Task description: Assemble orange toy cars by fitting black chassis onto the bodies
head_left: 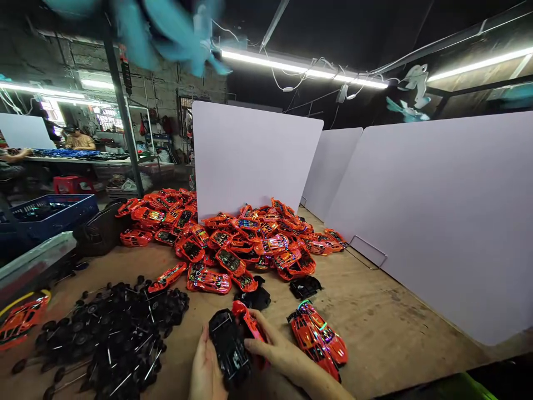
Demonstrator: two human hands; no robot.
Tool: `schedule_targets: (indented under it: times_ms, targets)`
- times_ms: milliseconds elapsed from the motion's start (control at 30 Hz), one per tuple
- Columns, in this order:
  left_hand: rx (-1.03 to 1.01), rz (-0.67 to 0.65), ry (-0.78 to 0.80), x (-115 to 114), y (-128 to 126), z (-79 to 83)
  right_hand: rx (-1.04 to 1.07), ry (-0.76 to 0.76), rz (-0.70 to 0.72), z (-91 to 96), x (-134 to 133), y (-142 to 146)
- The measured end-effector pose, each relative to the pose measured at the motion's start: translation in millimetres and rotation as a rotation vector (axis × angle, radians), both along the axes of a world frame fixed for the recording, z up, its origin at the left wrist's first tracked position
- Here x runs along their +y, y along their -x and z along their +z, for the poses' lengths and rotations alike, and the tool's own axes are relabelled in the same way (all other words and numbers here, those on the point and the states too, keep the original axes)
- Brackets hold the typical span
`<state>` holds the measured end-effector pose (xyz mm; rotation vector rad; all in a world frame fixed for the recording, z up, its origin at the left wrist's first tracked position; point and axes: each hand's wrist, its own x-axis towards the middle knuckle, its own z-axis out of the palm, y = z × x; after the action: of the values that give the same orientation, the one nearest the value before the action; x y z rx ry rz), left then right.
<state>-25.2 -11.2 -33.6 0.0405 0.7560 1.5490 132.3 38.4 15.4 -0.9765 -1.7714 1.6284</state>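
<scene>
My left hand [202, 364] is closed along the left side of a black toy car chassis [229, 347], which is held up near the front of the table. In my right hand [272, 344] is a red toy car body [250, 322], tilted on its side against the chassis's right edge; the fingers cover part of it. Right of my hands lie red toy cars [318, 339] with shiny decals, side by side. Just beyond are black chassis parts [306, 286] on the wooden table [383, 322].
A large heap of red car bodies [250, 239] fills the table's middle back. Black wheels on metal axles [108, 333] are piled at left. White partition boards [258, 161] stand behind and right. A blue crate [50, 214] is at far left; people sit at a distant table.
</scene>
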Motion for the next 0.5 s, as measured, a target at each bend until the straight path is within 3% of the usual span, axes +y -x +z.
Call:
schedule_targets:
  times_ms: [100,267,367,500]
  targets:
    - [0.023,0.006,0.001,-0.9,3.3,1.3,0.111,0.06,-0.036,-3.5,0.6,0.4]
    - [-0.028,0.07,0.208,1.2,-5.2,24.6,-0.1,-0.178,-0.017,15.5,-10.1,-2.6]
    - [-0.056,0.089,0.21,1.7,-13.5,34.9,-0.198,-0.283,0.013,23.4,-17.9,2.3]
    - [-0.026,0.093,0.175,-1.7,-20.3,38.5,-0.211,-0.348,0.0,20.1,-18.5,8.3]
